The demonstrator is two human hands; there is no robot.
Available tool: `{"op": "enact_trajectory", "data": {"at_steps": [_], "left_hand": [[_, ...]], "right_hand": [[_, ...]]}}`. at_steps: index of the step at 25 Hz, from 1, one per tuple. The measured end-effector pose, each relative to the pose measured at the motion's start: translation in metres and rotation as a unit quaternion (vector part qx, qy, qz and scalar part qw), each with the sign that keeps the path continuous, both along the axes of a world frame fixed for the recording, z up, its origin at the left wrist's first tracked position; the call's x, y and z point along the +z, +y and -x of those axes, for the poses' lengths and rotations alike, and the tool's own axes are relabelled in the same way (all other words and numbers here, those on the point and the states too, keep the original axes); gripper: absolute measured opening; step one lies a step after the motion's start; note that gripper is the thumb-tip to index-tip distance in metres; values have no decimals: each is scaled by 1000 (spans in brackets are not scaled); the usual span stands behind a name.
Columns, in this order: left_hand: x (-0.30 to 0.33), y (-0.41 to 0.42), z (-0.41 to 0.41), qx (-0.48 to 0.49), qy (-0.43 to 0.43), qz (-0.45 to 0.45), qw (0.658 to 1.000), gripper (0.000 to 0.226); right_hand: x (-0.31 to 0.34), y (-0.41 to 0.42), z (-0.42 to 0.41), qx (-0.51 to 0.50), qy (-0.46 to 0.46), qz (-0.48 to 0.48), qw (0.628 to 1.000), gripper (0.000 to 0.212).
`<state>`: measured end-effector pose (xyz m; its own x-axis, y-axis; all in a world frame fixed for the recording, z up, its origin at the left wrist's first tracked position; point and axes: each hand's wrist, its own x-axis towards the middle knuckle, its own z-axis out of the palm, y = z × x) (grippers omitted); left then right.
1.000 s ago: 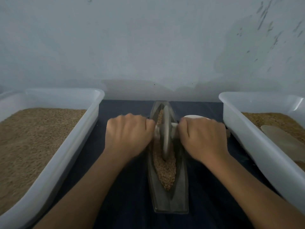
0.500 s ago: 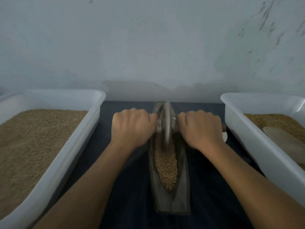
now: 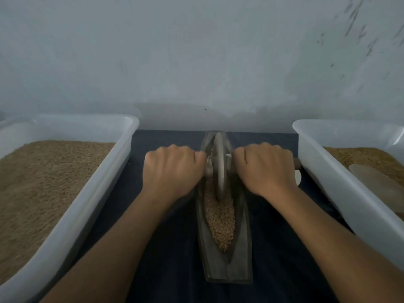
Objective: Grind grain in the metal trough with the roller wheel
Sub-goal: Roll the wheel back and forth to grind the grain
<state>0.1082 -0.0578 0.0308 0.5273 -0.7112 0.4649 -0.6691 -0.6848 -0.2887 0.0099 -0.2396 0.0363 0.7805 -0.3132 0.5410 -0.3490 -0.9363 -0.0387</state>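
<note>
A long boat-shaped metal trough (image 3: 227, 267) lies lengthwise on a dark cloth, with brown grain (image 3: 219, 219) heaped in its groove. A grey metal roller wheel (image 3: 219, 165) stands upright in the far half of the trough, its lower edge in the grain. My left hand (image 3: 172, 171) grips the wheel's axle handle on the left side. On the right side my right hand (image 3: 265, 171) grips the other axle handle, whose wooden end (image 3: 296, 164) sticks out past the fist. Most of the handles are hidden by my fingers.
A white plastic tub (image 3: 87, 193) full of grain stands at the left. Another white tub (image 3: 341, 186) at the right holds grain and a pale flat scoop (image 3: 378, 182). A grey wall rises just behind the trough. The dark cloth (image 3: 166, 270) covers the surface between the tubs.
Both hands have pushed the wheel away from me along the trough toward its far end, uncovering more grain in the near half.
</note>
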Motion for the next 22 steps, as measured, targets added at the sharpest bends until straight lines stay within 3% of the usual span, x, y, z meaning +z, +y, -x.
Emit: {"op": "enact_trajectory", "data": {"at_steps": [5,7,11,14,17,20,22], "left_hand": [[16,-37,-54,42,130,-5,991,40],[13,-35,-51,47,111,8,993,48],[1,-5,-7,-10,-6,20,1000,23],[-8,16,24,-32,22,114,993,34],[-13,25,35,-40,25,146,988,36],[-8,19,26,-47,-5,97,994,35],[-1,7,4,-29,-14,15,999,28]], "right_hand": [[9,-33,-50,-11,58,-24,998,51],[7,-31,-46,-19,58,-12,998,47],[-1,2,-1,-13,3,5,1000,55],[-7,26,41,27,-41,-3,999,48],[-10,31,57,32,-59,5,998,41],[-7,27,46,31,-34,11,999,48],[-1,14,18,7,-4,11,1000,55]]}}
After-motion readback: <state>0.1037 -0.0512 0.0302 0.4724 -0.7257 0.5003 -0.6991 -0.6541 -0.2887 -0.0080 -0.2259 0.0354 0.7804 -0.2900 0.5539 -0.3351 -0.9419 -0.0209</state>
